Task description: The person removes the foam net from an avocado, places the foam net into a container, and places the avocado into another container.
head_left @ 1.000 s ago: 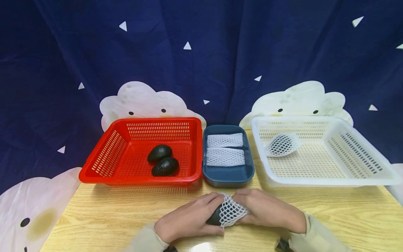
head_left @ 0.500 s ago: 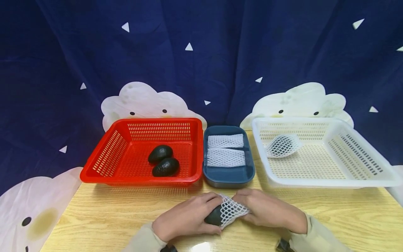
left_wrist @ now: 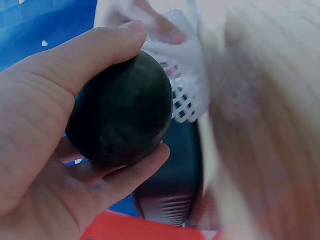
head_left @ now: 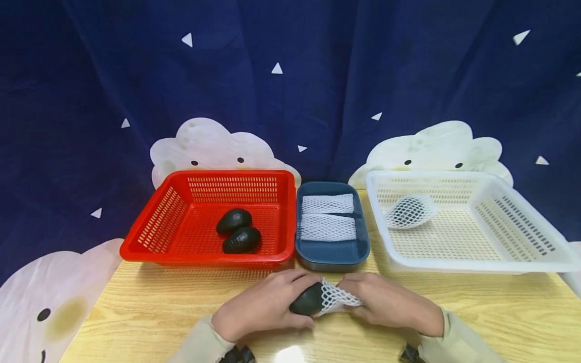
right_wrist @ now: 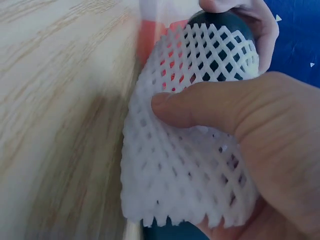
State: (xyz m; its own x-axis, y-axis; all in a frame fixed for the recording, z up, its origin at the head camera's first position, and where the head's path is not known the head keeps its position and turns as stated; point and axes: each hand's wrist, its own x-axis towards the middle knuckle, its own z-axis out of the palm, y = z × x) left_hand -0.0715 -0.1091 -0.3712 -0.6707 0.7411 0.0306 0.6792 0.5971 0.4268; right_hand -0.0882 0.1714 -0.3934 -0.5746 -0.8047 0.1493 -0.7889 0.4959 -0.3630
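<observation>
My left hand (head_left: 268,306) grips a dark avocado (head_left: 307,300) over the table, thumb on one side and fingers curled on the other. The avocado's rounded end (left_wrist: 122,110) faces out bare in the left wrist view. A white foam net sleeve (head_left: 337,296) reaches only over the avocado's right end. My right hand (head_left: 386,305) pinches the sleeve, its thumb pressed on the mesh in the right wrist view; the rest of those fingers are hidden behind the net. There the sleeve's near end (right_wrist: 185,200) hangs wide and loose.
A red basket (head_left: 206,258) with two avocados (head_left: 242,240) stands back left. Beside it, a blue tray (head_left: 333,250) bears two flat foam nets (head_left: 328,227). At back right, a white basket (head_left: 476,262) has one netted avocado (head_left: 410,212). A dark curtain (head_left: 317,75) hangs behind.
My left hand has shifted slightly left with the avocado, and more of its dark skin shows outside the sleeve. The right hand keeps its place on the net. The view has turned a little.
</observation>
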